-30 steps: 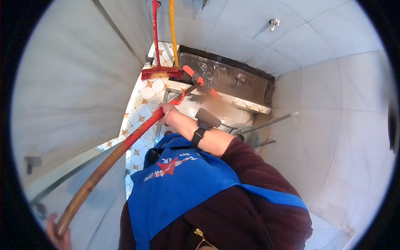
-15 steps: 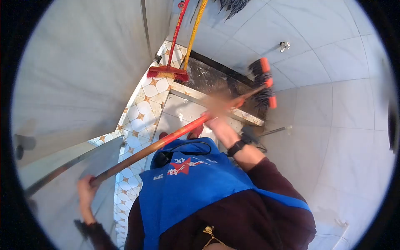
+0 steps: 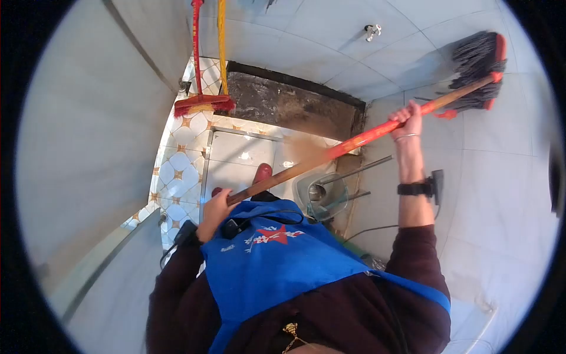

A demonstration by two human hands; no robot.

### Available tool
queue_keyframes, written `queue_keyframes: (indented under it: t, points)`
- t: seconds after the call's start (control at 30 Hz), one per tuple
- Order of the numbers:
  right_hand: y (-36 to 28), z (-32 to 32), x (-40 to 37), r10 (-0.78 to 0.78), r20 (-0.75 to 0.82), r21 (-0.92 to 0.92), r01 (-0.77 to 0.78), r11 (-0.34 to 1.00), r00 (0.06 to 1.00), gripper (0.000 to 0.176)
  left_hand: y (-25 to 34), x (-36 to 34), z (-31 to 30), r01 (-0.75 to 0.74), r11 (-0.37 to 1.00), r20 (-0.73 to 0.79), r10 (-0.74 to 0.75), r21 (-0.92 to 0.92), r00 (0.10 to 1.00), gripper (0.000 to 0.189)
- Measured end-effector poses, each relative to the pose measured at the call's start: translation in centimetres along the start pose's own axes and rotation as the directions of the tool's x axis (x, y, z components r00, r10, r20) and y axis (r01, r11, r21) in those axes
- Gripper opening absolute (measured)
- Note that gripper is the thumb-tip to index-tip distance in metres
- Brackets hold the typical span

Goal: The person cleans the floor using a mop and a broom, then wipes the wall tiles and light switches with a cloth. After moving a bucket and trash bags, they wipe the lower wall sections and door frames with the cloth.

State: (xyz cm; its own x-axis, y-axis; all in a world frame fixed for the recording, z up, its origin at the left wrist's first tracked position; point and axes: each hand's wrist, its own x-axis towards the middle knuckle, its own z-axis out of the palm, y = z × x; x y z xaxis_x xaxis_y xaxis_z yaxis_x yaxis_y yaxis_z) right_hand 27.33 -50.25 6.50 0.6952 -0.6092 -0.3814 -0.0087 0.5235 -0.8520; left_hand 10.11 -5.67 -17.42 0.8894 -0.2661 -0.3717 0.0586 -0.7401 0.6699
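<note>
A mop with a red and bare-wood handle (image 3: 354,143) slants up to the right across my body. Its grey strands (image 3: 474,56) hang from a red-orange clamp at the far right, up against the wall tiles. My right hand (image 3: 408,120) is wrapped round the red part of the handle, closer to the mop head. Low in front of my apron (image 3: 265,259), my left hand (image 3: 216,211) grips the wooden end. Both wrists wear black straps with a small device.
A red broom (image 3: 203,105) and a yellow pole (image 3: 221,47) stand at the back left. Behind a tiled ledge lies a dark, dirty basin (image 3: 283,103). A translucent bin (image 3: 303,192) stands on the floor by the right wall. A tap (image 3: 372,32) juts from the back wall.
The mop head has swung up and right, away from the basin. My right hand rose with it, and my left hand came in from the far left toward my apron.
</note>
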Motion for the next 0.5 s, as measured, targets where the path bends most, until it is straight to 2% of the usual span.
queue_keyframes:
  t: [0.1, 0.13, 0.2, 0.23, 0.3, 0.33, 0.4, 0.47, 0.5]
  points:
    - [-4.4, -0.4, 3.0, -0.113, 0.068, -0.035, 0.116, 0.993, 0.991, 0.027, 4.0, 4.2, 3.0, -0.132, 0.990, 0.088, 0.127, 0.048, 0.988, 0.062]
    - [-5.7, -0.4, 4.2, -0.105, 0.058, -0.029, 0.107, 0.994, 0.993, 0.027, 5.8, 6.0, 2.9, -0.128, 0.990, 0.098, 0.122, 0.059, 0.988, 0.062]
    - [-7.3, -0.2, 6.9, -0.204, 0.105, -0.072, 0.212, 0.975, 0.973, 0.028, 8.9, 9.3, 2.5, -0.214, 0.977, 0.219, 0.202, 0.028, 0.955, 0.076]
    - [-7.2, -0.1, 8.1, -0.192, 0.098, -0.068, 0.199, 0.978, 0.977, 0.028, 10.4, 10.8, 2.5, -0.205, 0.978, 0.227, 0.191, 0.038, 0.955, 0.076]
    - [-6.6, -0.1, 10.4, -0.194, 0.147, -0.047, 0.203, 0.978, 0.970, 0.029, 13.1, 13.6, 2.2, -0.172, 0.950, 0.222, 0.115, 0.259, 0.968, 0.079]
    - [-5.9, -0.6, 12.5, -0.159, 0.175, -0.033, 0.167, 0.985, 0.972, 0.028, 14.0, 14.8, 1.3, -0.169, 0.949, 0.230, 0.108, 0.266, 0.967, 0.079]
    - [-3.8, -2.1, 16.2, -0.144, 0.151, -0.050, 0.153, 0.987, 0.978, 0.027, 15.3, 16.2, -0.9, -0.301, 0.950, 0.045, 0.299, 0.081, 0.953, 0.074]
    - [-2.3, -3.8, 19.1, -0.130, 0.137, -0.068, 0.140, 0.988, 0.982, 0.026, 15.1, 15.7, -4.3, -0.179, 0.983, 0.045, 0.181, -0.045, 0.982, 0.073]
    - [-1.7, -4.8, 20.7, -0.104, 0.103, -0.102, 0.115, 0.988, 0.989, 0.024, 15.0, 14.8, -6.1, -0.135, 0.990, 0.011, 0.135, -0.034, 0.991, 0.074]
